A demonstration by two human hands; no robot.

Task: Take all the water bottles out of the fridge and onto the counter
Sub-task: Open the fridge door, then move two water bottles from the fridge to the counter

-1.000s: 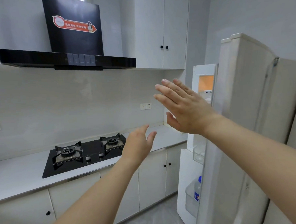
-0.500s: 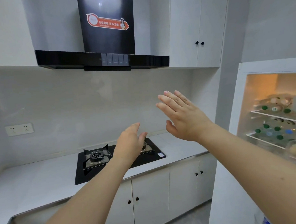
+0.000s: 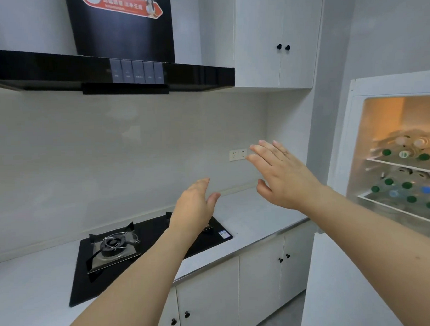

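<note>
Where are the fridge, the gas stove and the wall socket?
fridge (image 3: 357, 140): head view, on its white front frame.
gas stove (image 3: 148, 243): head view, on the black glass top.
wall socket (image 3: 238, 154): head view, on its white faceplate.

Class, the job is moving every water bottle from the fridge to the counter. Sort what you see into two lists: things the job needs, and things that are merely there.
Part of the job:
water bottles on the shelves
fridge, open and lit
counter
left hand, empty
right hand, empty

Merely there:
gas hob
extractor hood
wall cupboard
wall socket
</note>
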